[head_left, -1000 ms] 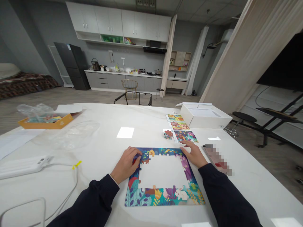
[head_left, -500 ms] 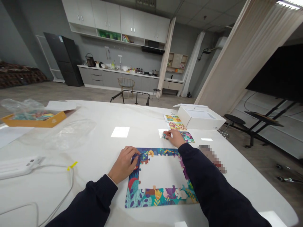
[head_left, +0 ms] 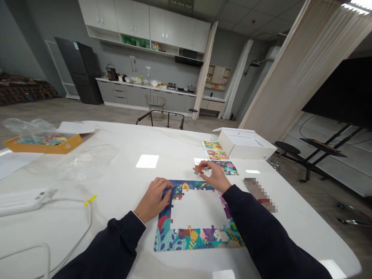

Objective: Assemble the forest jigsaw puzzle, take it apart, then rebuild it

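Observation:
A jigsaw puzzle frame point(head_left: 174, 242) lies on the white table, its border joined and its middle bare. Two joined pieces or so project inward at the upper left corner. My left hand point(head_left: 154, 198) rests on that corner, fingers laid over the edge and thumb apart, holding nothing. Beyond the top border, my right hand point(head_left: 214, 175) pinches a reddish-brown puzzle piece point(head_left: 198, 169) between thumb and fingers, just above the table. Part of the piece is hidden by the fingertips. Colourful picture cards point(head_left: 217, 154) lie behind and beside this hand.
An open white box point(head_left: 247, 145) stands at the back right, and a pixelated flat item point(head_left: 261, 195) lies near my right sleeve. At left are a yellow tray point(head_left: 43, 147) with puzzle pieces, a clear plastic bag point(head_left: 87, 162) and a white power strip point(head_left: 24, 200) with its cable.
The piece in my right hand has turned and now shows its reddish-brown face further left. The right hand has shifted slightly down. My left hand stays at the puzzle's corner.

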The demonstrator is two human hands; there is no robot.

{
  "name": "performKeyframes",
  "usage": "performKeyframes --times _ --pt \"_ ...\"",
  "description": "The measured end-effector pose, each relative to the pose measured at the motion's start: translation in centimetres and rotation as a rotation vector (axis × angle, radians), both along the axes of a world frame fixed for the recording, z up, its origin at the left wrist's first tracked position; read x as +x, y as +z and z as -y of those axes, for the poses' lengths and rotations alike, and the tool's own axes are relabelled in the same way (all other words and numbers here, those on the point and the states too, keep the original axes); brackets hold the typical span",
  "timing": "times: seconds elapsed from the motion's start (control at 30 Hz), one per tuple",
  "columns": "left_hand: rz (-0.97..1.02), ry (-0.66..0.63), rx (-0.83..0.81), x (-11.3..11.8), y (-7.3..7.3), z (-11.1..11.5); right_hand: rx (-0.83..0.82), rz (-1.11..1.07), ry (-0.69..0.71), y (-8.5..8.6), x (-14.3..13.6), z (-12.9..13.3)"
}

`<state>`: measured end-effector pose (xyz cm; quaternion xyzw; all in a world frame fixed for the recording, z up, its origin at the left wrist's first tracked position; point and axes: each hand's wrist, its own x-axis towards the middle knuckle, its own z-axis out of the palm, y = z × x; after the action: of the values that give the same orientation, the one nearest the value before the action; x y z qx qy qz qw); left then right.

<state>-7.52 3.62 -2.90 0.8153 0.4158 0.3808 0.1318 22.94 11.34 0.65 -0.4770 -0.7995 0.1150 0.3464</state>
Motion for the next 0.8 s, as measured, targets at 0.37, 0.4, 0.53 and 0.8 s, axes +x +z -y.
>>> performKeyframes --times 0.37,0.4,0.53,0.8 --pt "-0.012 -0.046 0.009 0.4 0.6 0.6 -0.058 -0.052 0.114 -0.2 -1.4 9.1" --pt "-0.011 -0.056 0.009 0.5 0.7 0.7 -0.057 -0.049 0.112 -0.2 -1.6 9.2" --pt "-0.014 -0.103 -0.003 1.3 1.0 1.5 -0.069 -0.026 0.161 0.2 -3.0 9.9" --pt "-0.031 -0.165 -0.045 2.2 1.4 2.3 -0.056 -0.04 0.253 0.2 -3.7 10.6"
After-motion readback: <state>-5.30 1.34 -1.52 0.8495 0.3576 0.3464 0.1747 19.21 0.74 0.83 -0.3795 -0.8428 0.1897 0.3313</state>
